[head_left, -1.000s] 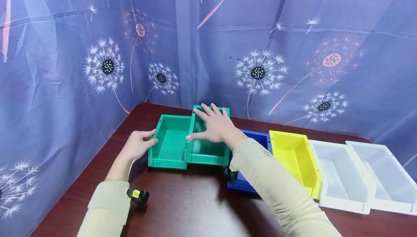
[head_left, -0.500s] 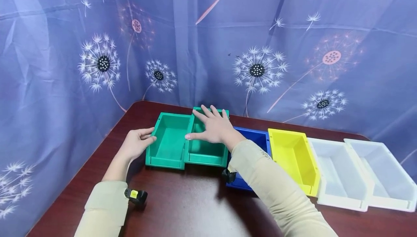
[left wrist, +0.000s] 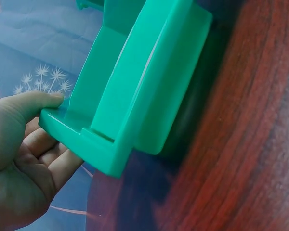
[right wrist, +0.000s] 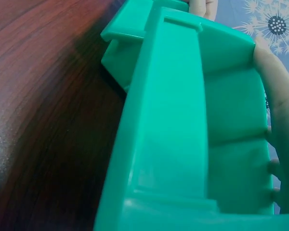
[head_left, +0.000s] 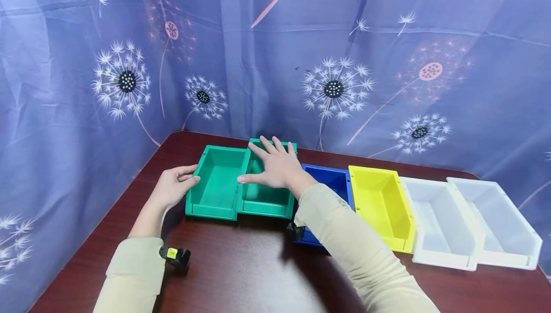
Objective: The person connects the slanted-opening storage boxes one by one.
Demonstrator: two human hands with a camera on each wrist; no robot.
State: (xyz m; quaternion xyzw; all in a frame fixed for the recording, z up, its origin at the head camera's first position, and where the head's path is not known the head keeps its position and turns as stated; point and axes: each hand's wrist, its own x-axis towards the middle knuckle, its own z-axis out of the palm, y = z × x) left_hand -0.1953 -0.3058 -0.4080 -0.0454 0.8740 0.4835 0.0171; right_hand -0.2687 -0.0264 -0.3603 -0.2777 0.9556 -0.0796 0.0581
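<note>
Two green storage bins stand side by side at the back left in the head view. My left hand (head_left: 172,186) pinches the side rim of the left green bin (head_left: 220,176), thumb on top and fingers beneath, as the left wrist view shows with the hand (left wrist: 26,149) at the bin's corner. Over the right green bin (head_left: 264,207) my right hand (head_left: 277,167) spreads wide, its thumb at the shared edge and its fingers reaching to the back rim. In the right wrist view the thumb (right wrist: 267,60) lies at the rim of this bin (right wrist: 173,110).
To the right stand a blue bin (head_left: 323,174), partly behind the right forearm, a yellow bin (head_left: 380,203) and two white bins, the nearer one (head_left: 439,222) overlapping its neighbour (head_left: 499,222). A dandelion-print curtain (head_left: 267,78) hangs behind the dark red table (head_left: 241,270).
The right green bin's back edge and my right hand have come slightly down and nearer relative to the other bins. My left hand keeps its hold. The head view has shifted a little.
</note>
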